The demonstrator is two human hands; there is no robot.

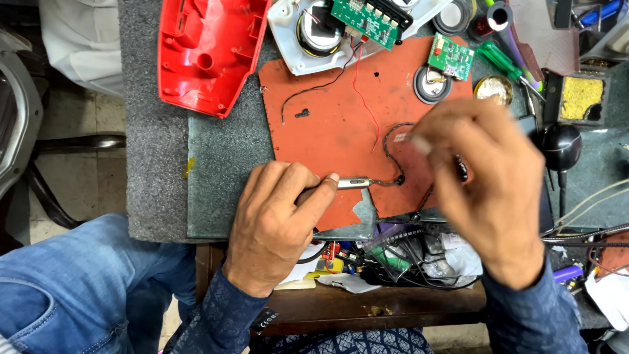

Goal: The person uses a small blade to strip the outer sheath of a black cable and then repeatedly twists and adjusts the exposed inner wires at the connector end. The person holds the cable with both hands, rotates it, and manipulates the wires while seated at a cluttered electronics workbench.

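The left hand (278, 219) was clenched around a slim metal-tipped tool (354, 183), its tip lying low over the orange mat (327, 124) on the counter (223, 177) and meeting the end of a thin black wire (390, 147) that looped across the mat. The right hand (488, 177) hovered just above, blurred, with thumb and forefinger pinched on something small and pale; what it was could not be told. The wire looked light and limp, likely to spring or slide if nudged, so it seemed best pinched close to the free end, beside the tool tip. The tool appeared stiff and slender, suited to a pencil-like grip well back from the metal end. Nearby lay a red plastic shell (206, 52), a green circuit board (451, 57) and a small round speaker (431, 84).
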